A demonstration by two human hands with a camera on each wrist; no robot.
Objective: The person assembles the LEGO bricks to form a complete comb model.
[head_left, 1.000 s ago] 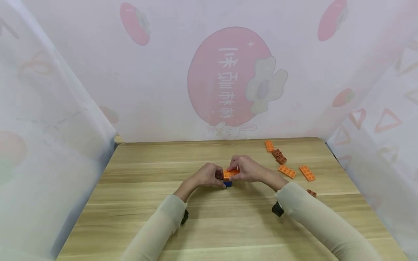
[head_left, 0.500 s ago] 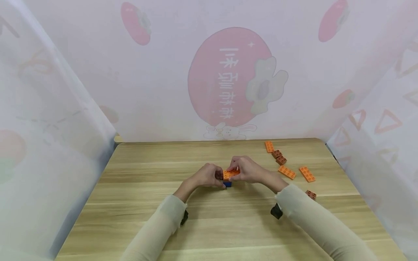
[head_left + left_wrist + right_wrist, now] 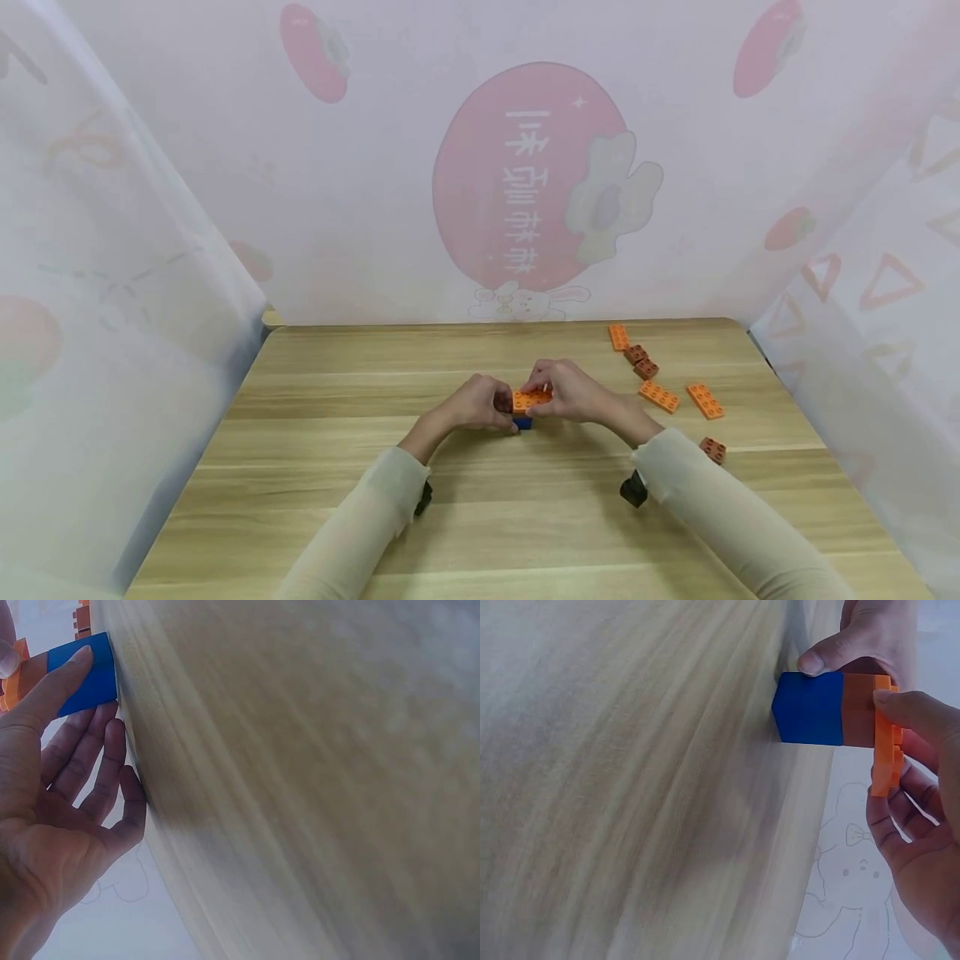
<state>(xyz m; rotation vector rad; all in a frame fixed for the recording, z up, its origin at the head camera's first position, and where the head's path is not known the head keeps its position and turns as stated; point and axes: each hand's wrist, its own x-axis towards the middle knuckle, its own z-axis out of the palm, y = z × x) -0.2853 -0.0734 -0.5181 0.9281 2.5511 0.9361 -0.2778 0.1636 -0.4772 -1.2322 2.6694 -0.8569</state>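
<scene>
A small stack stands on the table between the hands, with a blue block (image 3: pixel 810 709) at the bottom. Above it comes a brown brick (image 3: pixel 858 710), topped by a flat orange brick (image 3: pixel 522 407) with studs that juts out past the stack on one side. My left hand (image 3: pixel 477 404) holds the blue block, its thumb along one face and its fingers behind. With thumb and fingers, my right hand (image 3: pixel 572 393) pinches the orange brick, covering its right part in the head view.
Loose orange bricks (image 3: pixel 659 396) and brown bricks (image 3: pixel 647 368) lie to the right on the wooden table (image 3: pixel 360 367). One brown brick (image 3: pixel 713 450) sits beside the right sleeve (image 3: pixel 720 500). A printed white curtain (image 3: pixel 375 208) rises behind the table's back edge.
Both hands keep their hold and the stack stays in place. The right forearm has shifted slightly, so more of the brown brick beside the sleeve shows.
</scene>
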